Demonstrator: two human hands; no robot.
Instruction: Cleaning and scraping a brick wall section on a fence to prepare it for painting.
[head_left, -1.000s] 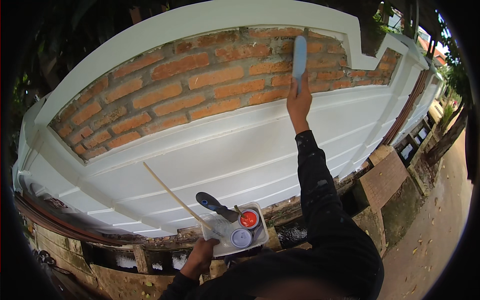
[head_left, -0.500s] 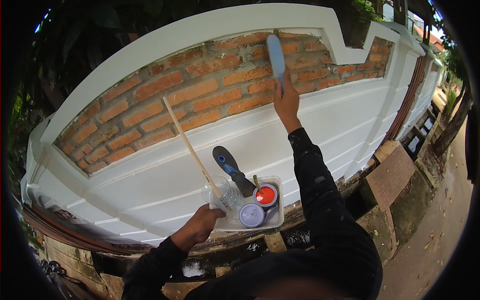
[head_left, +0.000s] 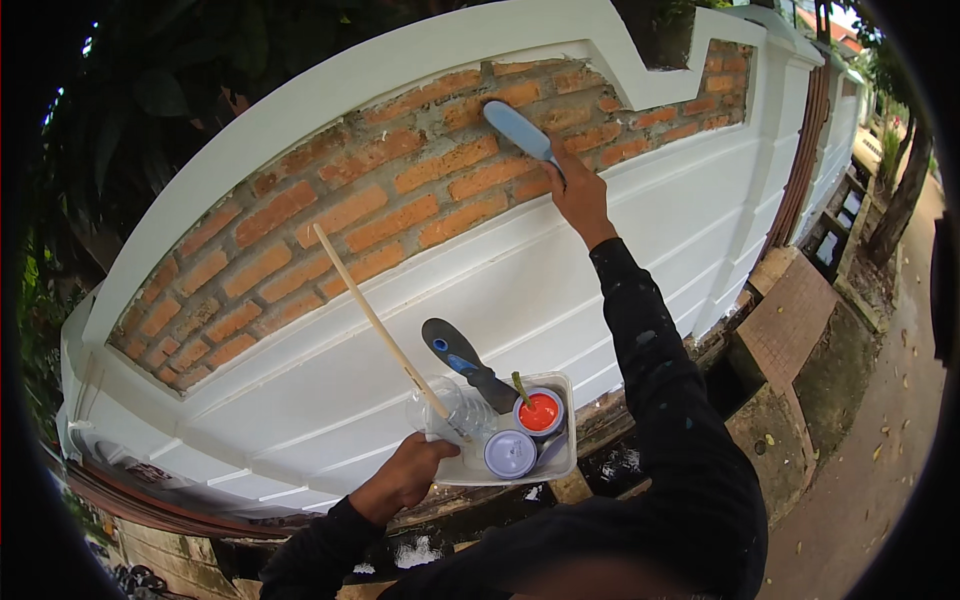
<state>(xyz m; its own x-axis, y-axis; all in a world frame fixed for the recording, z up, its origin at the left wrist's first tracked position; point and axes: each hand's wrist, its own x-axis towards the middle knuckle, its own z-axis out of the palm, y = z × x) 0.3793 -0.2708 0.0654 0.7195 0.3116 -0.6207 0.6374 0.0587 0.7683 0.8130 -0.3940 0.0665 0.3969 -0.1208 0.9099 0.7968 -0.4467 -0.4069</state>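
My right hand [head_left: 582, 195] is closed round the handle of a pale blue hand brush [head_left: 517, 130]. The brush's flat back faces me and it lies against or close to the orange bricks [head_left: 445, 163]; its underside is hidden. Low in front of me, my left hand [head_left: 408, 472] grips the near left edge of a white plastic tray [head_left: 568, 440]. In the tray are a cut clear plastic bottle [head_left: 465, 408], a long wooden stick [head_left: 372, 312], a tool with a black and blue handle [head_left: 462, 352], an open tub of orange-red paint [head_left: 540, 411] and a lidded lavender tub [head_left: 510, 454].
The bricks sit in a recessed panel framed by a white wall [head_left: 380, 375] with a raised, curved top. Below runs a drain channel [head_left: 625, 465] with water and concrete crosspieces. A brick-patterned slab [head_left: 785, 325], a tree trunk [head_left: 893, 215] and a path [head_left: 860, 470] are on the right.
The brush has swung from nearly upright to slanting up and left, moving left and down across the bricks. My view has shifted slightly; the left hand keeps its hold on the tray.
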